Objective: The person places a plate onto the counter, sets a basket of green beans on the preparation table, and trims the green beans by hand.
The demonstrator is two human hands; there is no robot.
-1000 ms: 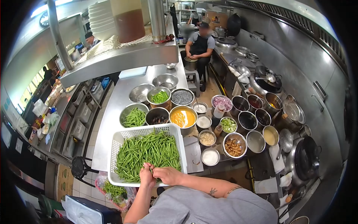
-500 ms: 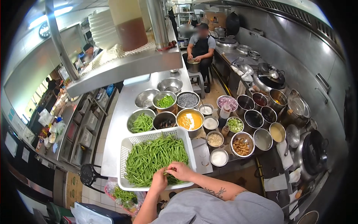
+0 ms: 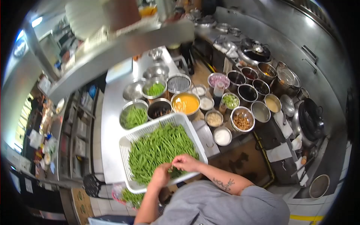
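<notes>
A white perforated basket (image 3: 125, 155) full of long green beans (image 3: 159, 148) stands at the counter's front edge, close to my body. Over its near right part, my left hand (image 3: 161, 174) has its fingers pressed together. Just beside it, my right hand (image 3: 184, 163) is closed in a pinch, its fingertips near those of my left. Whatever is between the fingers of either hand is too small and blurred to name.
Behind the basket are a bowl of cut greens (image 3: 135, 117), a pot of orange liquid (image 3: 185, 103) and several steel bowls. Pots and a bowl of brown pieces (image 3: 242, 120) stand right. A blurred overhead shelf (image 3: 123, 48) crosses the upper left.
The view has tilted and shifted, and the seated person's upper body is now out of sight. Both hands stay close together over the beans, slightly farther apart at the fingertips.
</notes>
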